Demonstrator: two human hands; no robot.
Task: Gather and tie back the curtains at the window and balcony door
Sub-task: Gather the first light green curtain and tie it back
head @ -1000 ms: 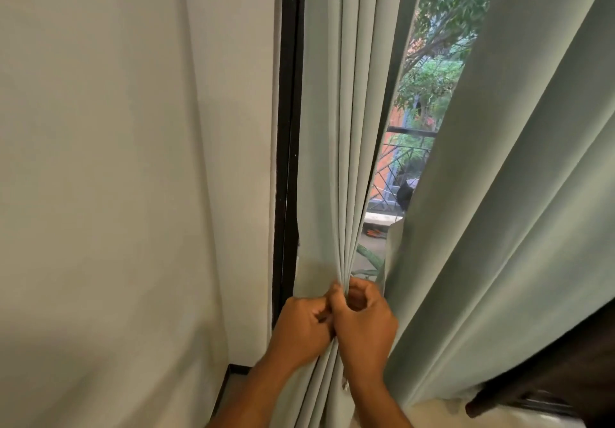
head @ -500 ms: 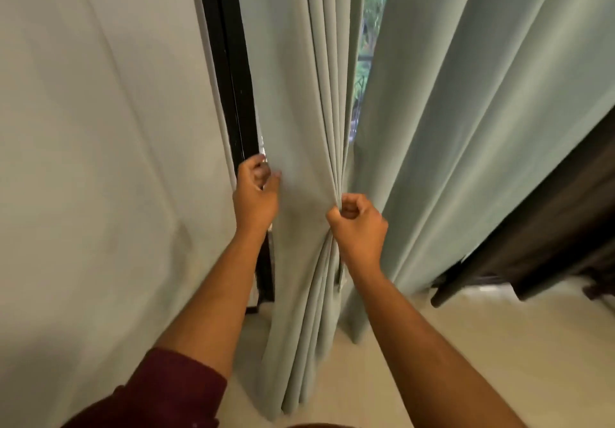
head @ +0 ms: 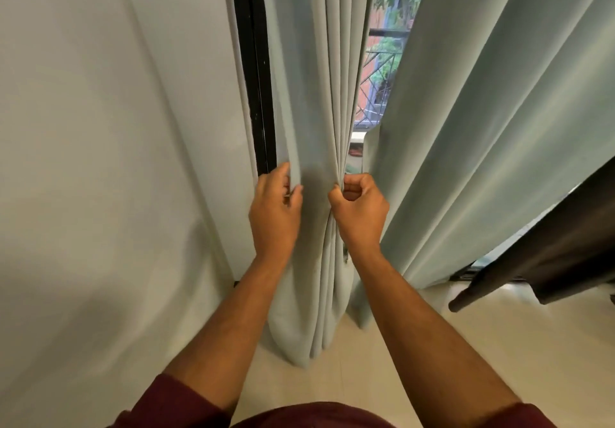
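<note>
Nearest to me are two forearms in maroon sleeves (head: 173,404), reaching forward over the pale floor (head: 416,361). At their ends the hands sit level and close together, a narrow flat strip of cloth between them. My right hand (head: 359,209) is a fist clamped on the bunched folds of the left curtain (head: 316,78); my left hand (head: 274,208) lies on the curtain's outer edge with loosely bent fingers, and I cannot tell whether it pinches the cloth or only presses it. The curtain hangs straight ahead of both hands, its long axis vertical, its hem pooling on the floor just beyond my wrists. I judge the next move turns on drawing that left edge rightward into the fist; the left hand is nearer the loose part. Just left of it runs the black frame (head: 258,68), then the wall (head: 100,128), so room there is tight. To the right hangs the second curtain (head: 482,128), and a slim gap between shows balcony railing (head: 382,31) and trees. A dark cloth (head: 565,244) hangs far right.
</note>
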